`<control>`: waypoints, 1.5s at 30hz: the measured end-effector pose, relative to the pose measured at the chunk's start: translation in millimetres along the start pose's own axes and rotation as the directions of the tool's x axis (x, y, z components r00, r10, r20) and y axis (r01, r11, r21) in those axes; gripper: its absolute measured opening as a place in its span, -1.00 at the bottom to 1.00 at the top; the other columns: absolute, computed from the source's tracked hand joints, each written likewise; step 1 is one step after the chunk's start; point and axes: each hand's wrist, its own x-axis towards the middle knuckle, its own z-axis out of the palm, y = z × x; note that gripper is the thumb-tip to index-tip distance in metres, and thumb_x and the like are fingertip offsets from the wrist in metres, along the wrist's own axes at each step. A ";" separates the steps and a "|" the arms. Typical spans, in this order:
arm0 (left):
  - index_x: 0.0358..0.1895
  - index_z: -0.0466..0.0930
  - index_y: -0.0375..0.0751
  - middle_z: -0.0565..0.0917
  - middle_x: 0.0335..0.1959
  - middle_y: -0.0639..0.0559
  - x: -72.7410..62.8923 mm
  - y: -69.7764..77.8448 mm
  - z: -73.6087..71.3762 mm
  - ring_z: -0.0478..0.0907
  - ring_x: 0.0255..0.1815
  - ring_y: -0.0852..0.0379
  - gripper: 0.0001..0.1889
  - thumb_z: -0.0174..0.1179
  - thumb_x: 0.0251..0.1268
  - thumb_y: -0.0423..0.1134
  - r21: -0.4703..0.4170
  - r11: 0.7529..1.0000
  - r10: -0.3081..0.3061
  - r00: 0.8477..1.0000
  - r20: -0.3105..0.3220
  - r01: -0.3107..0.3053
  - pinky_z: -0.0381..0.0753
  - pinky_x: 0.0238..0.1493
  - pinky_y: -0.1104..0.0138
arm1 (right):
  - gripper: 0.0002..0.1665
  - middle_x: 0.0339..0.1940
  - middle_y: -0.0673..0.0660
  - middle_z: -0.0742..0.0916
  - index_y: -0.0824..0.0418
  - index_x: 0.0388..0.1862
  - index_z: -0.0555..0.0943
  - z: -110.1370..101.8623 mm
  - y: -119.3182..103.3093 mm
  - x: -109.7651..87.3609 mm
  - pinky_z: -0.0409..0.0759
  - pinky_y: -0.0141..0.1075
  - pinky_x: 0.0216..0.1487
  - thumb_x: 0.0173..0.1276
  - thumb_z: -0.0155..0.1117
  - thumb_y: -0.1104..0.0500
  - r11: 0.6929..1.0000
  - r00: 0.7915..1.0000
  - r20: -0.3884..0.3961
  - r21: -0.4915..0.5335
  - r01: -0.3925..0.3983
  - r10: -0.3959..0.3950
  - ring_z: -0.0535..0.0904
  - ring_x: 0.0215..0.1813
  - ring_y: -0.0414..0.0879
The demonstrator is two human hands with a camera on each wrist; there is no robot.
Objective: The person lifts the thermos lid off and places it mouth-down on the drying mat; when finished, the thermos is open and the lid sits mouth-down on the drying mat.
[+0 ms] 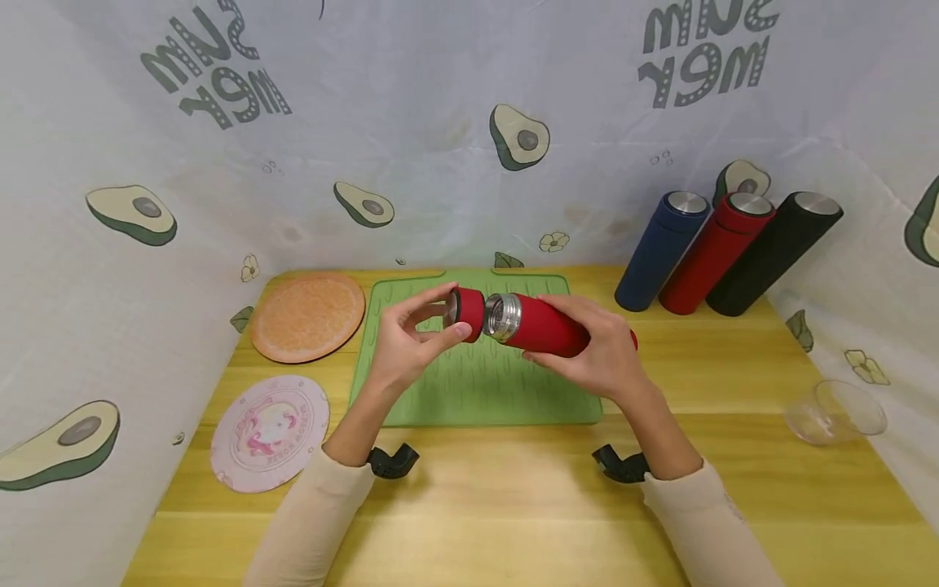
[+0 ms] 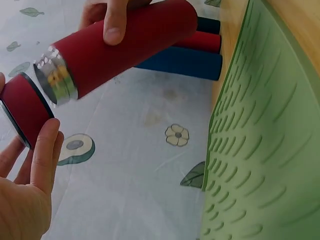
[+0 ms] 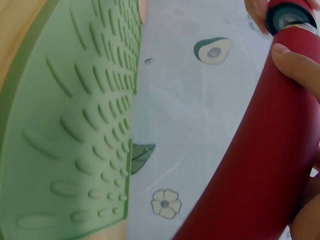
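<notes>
My left hand (image 1: 406, 338) pinches a red bottle cap (image 1: 470, 315) with a black rim between thumb and fingers. Just right of it, my right hand (image 1: 597, 342) grips a red thermos bottle (image 1: 546, 324), tilted nearly level with its bare steel neck (image 1: 503, 316) toward the cap. In the left wrist view a narrow gap separates the cap (image 2: 27, 110) from the neck (image 2: 56, 77). The right wrist view shows the thumb (image 3: 295, 65) lying along the red thermos body (image 3: 260, 150). Both parts are held above a green ribbed mat (image 1: 469, 391).
At the back right stand a blue thermos (image 1: 660, 253), a red thermos (image 1: 715, 254) and a black thermos (image 1: 770, 257). A clear glass cup (image 1: 814, 420) is at the right. On the left lie an orange round mat (image 1: 308, 318) and a pink round mat (image 1: 270, 434) on the wooden table (image 1: 506, 522).
</notes>
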 end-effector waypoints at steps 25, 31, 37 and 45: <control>0.29 0.67 -0.05 0.69 0.18 -0.06 -32.7 -35.9 -85.2 0.62 0.15 0.08 -0.35 0.61 0.06 -0.04 0.468 0.852 -0.140 0.963 -0.230 0.236 0.75 -0.02 0.40 | -0.19 0.47 0.07 0.55 -0.16 0.53 0.43 -28.6 72.5 29.5 0.54 0.25 0.36 0.33 0.52 -0.03 0.881 0.885 -0.123 0.229 -0.415 0.449 0.50 0.44 0.18; 0.34 0.62 -0.05 0.59 0.36 -0.09 -34.3 -38.9 -101.4 0.58 0.30 -0.05 -0.32 0.59 0.09 -0.04 0.551 0.782 -0.186 0.952 -0.242 0.292 0.71 0.18 0.18 | -0.15 0.54 0.00 0.50 -0.31 0.56 0.35 -30.8 84.7 40.1 0.46 0.25 0.44 0.33 0.45 -0.24 0.838 0.830 -0.152 0.213 -0.502 0.536 0.45 0.49 0.21; 0.37 0.58 -0.18 0.55 0.36 -0.23 -36.4 -47.4 -109.8 0.57 0.30 -0.20 -0.31 0.56 0.14 -0.13 0.604 0.742 -0.212 0.956 -0.200 0.291 0.71 0.20 0.00 | -0.14 0.51 0.08 0.52 -0.22 0.59 0.34 -25.7 97.3 46.9 0.47 0.20 0.46 0.36 0.45 -0.16 0.838 0.826 -0.177 0.239 -0.491 0.535 0.49 0.46 0.21; 0.39 0.54 -0.25 0.53 0.37 -0.29 -40.0 -61.2 -110.2 0.57 0.29 -0.26 -0.31 0.53 0.19 -0.14 0.678 0.676 -0.242 0.956 -0.167 0.289 0.71 0.16 -0.04 | -0.15 0.53 0.07 0.51 -0.08 0.59 0.34 -13.6 112.2 49.7 0.42 0.11 0.52 0.40 0.40 -0.20 0.814 0.791 -0.205 0.229 -0.534 0.577 0.44 0.52 0.15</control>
